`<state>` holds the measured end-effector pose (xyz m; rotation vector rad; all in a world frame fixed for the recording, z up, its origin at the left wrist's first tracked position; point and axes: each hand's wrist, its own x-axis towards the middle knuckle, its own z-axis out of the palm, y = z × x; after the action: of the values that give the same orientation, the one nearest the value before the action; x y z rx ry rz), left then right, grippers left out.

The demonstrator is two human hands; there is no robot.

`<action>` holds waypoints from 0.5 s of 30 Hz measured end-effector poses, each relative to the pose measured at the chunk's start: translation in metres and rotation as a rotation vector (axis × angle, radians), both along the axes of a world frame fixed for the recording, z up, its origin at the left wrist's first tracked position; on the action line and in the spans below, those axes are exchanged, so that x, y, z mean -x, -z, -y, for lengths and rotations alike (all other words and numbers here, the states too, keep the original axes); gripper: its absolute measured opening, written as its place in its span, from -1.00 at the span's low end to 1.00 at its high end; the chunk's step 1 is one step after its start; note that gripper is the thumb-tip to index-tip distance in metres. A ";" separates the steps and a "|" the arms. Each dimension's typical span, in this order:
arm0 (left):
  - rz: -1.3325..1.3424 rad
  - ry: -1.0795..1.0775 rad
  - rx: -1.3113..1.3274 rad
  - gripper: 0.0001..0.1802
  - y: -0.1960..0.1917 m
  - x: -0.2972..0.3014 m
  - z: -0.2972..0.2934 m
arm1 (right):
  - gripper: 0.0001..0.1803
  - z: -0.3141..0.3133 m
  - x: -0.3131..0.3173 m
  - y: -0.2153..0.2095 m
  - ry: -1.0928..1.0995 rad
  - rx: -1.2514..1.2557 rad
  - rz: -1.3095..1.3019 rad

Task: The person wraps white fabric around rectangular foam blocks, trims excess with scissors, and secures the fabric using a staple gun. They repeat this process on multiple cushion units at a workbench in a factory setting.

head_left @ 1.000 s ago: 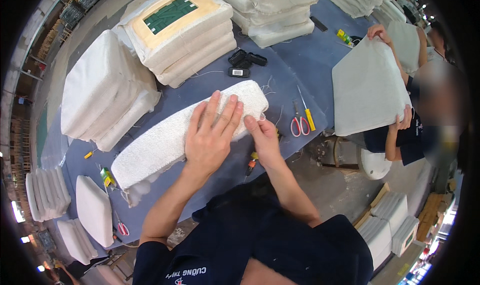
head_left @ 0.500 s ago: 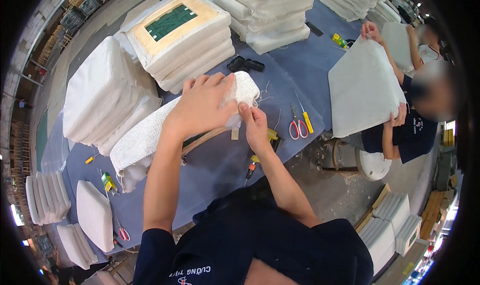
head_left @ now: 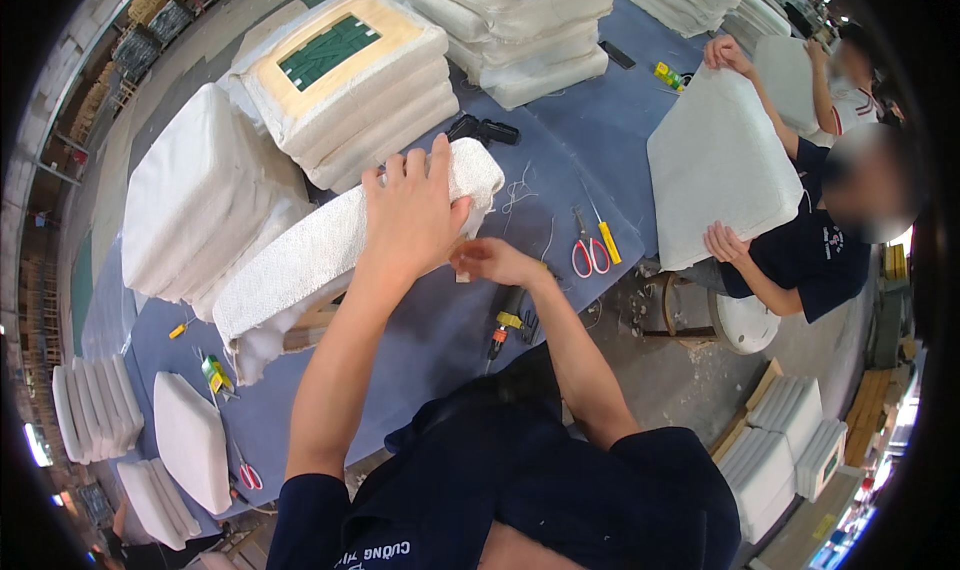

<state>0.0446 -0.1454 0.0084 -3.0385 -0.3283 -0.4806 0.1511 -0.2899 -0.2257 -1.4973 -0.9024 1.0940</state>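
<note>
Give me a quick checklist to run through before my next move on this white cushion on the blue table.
1. Left hand flat on the cushion: ok.
2. Right hand at the cushion's near edge: ok; what it pinches: cannot tell.
3. Cushion resting on the blue table: ok.
4. Red scissors within reach, lying apart from the hands: ok.
5. Black tool behind the cushion, apart from it: cannot tell.
6. Co-worker's cushion apart from yours: ok.
</note>
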 end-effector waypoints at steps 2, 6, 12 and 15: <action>0.015 -0.001 -0.014 -0.06 0.002 0.001 0.002 | -0.44 -0.020 0.004 0.029 0.008 0.500 0.487; 0.033 0.006 0.010 0.01 0.001 0.004 0.007 | -0.26 -0.044 0.035 0.094 0.262 0.811 0.762; 0.074 -0.010 0.100 0.24 -0.002 0.020 0.024 | -0.42 -0.041 0.047 0.136 0.372 0.782 0.772; 0.105 -0.001 0.137 0.25 -0.005 0.028 0.031 | -0.54 -0.030 0.025 0.105 0.505 0.767 0.567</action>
<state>0.0169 -0.1762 0.0133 -3.1508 -0.3830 -0.6455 0.1260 -0.2603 -0.3303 -2.5843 -0.4005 0.6514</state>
